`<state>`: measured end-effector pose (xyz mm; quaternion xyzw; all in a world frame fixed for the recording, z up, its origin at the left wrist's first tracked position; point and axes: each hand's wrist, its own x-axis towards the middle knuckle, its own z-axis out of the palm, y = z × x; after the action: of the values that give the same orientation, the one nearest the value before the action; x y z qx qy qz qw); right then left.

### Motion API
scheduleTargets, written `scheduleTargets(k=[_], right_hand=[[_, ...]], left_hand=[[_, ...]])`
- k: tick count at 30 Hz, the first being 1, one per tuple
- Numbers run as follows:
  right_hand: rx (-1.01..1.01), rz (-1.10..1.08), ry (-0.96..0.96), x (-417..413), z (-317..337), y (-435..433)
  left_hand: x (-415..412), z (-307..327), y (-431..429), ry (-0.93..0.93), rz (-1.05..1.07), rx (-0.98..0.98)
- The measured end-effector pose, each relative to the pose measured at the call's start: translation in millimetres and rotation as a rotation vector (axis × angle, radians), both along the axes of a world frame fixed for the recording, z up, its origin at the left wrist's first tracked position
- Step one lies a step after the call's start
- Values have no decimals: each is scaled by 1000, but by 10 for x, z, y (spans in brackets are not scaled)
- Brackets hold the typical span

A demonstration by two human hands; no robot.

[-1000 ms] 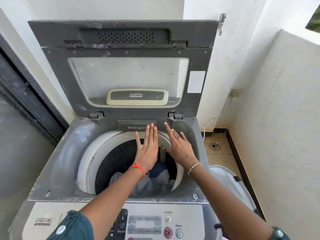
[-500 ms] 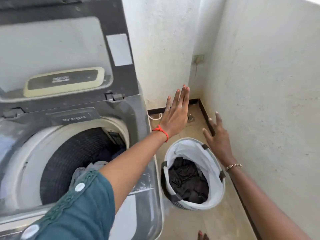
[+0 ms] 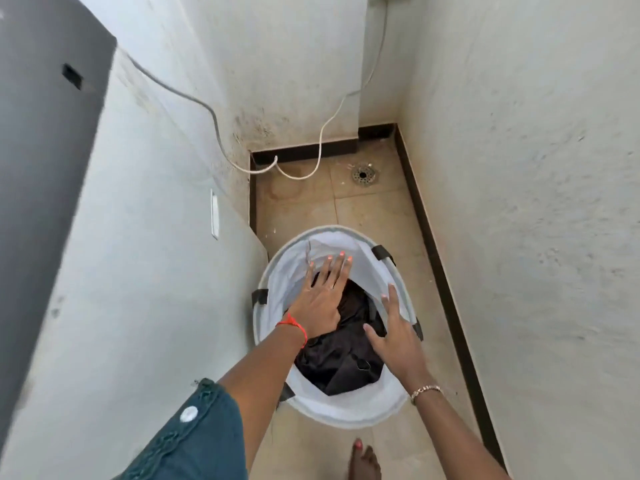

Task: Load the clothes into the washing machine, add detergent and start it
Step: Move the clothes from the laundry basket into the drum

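A round white laundry basket (image 3: 349, 408) with dark handles stands on the floor beside the washing machine. Dark clothes (image 3: 341, 358) lie heaped in its bottom. My left hand (image 3: 320, 299) reaches down into the basket with straight fingers spread above the clothes, an orange thread round its wrist. My right hand (image 3: 396, 336) hovers over the basket's right side, fingers straight and apart, holding nothing. The washing machine's pale side panel (image 3: 138, 289) fills the left; its tub and controls are out of view.
A plastered wall (image 3: 536, 202) closes in the right side, leaving a narrow tiled floor strip (image 3: 374, 209). A floor drain (image 3: 362, 173) sits near the far corner. White cords (image 3: 322, 143) hang down the back wall. My bare foot (image 3: 363, 460) stands just before the basket.
My view swung right and down from the machine's tub to the basket. Both hands dropped from in front of the wall into the basket's mouth.
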<state>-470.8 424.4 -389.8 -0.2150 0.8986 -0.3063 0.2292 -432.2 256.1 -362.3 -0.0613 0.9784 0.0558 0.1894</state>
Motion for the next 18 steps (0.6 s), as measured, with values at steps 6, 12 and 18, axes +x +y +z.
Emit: scheduleTargets(k=[6,12,18], right_hand=[[69,50,-127,61,-1218,-151],[236,228,-159,185,-2152,-295],[461,405,-60,169,-2860,-431]], left_hand=[[187,-1235,39,-194,145,35],[347,-2392,28,-309,209,5],[492,-3197,-114,-376,165,-129]])
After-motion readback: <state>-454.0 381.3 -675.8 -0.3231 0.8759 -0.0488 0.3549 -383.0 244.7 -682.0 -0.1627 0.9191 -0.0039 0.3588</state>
